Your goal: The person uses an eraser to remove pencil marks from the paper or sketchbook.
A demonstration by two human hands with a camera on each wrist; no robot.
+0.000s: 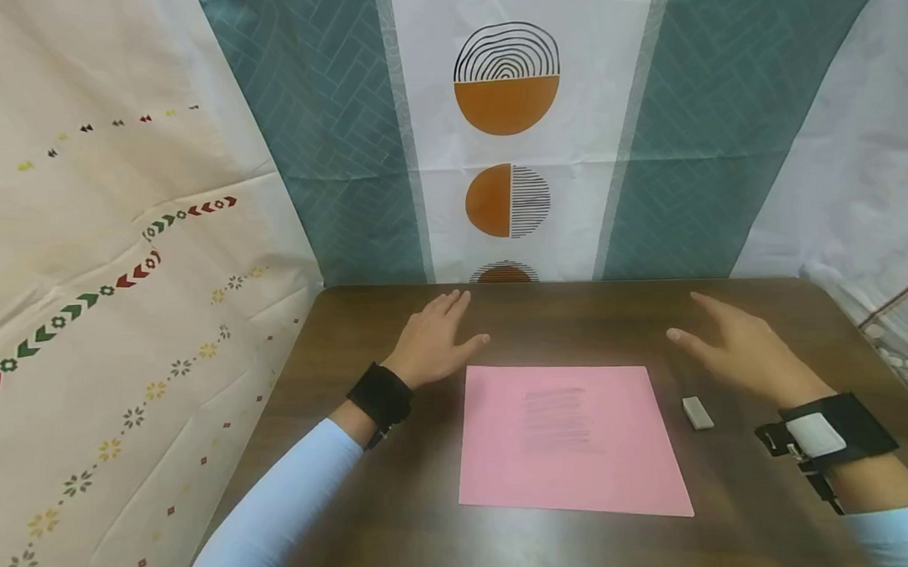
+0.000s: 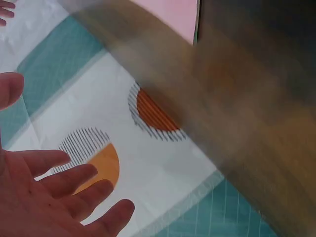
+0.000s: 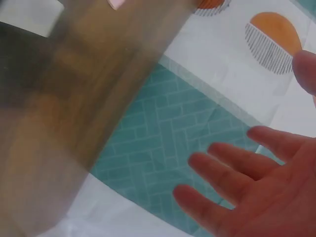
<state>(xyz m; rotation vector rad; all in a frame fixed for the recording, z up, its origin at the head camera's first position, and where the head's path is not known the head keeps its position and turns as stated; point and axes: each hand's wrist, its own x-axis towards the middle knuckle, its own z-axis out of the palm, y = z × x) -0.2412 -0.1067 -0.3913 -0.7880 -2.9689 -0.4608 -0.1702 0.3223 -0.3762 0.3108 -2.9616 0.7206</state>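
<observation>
A pink sheet of paper (image 1: pixel 566 480) lies on the brown table, with a patch of grey pencil-like shading (image 1: pixel 556 417) in its upper middle. To the right of the sheet is a small white block (image 1: pixel 697 413) that looks like an eraser. My left hand (image 1: pixel 433 341) hovers past the sheet's far left corner, fingers extended and thumb apart, holding nothing. Beyond the white block, my right hand (image 1: pixel 753 352) is likewise spread and empty. Both wrist views show the palms bare, the left fingers (image 2: pixel 76 173) and right fingers (image 3: pixel 222 173) loosely straight.
The wooden table (image 1: pixel 372 520) ends at a patterned teal and white cloth (image 1: pixel 510 156) hanging behind it. A cream cloth with printed motifs (image 1: pixel 148 327) hangs along the left side. White fabric (image 1: pixel 855 161) covers the right. Each wrist wears a black band (image 1: pixel 381 400).
</observation>
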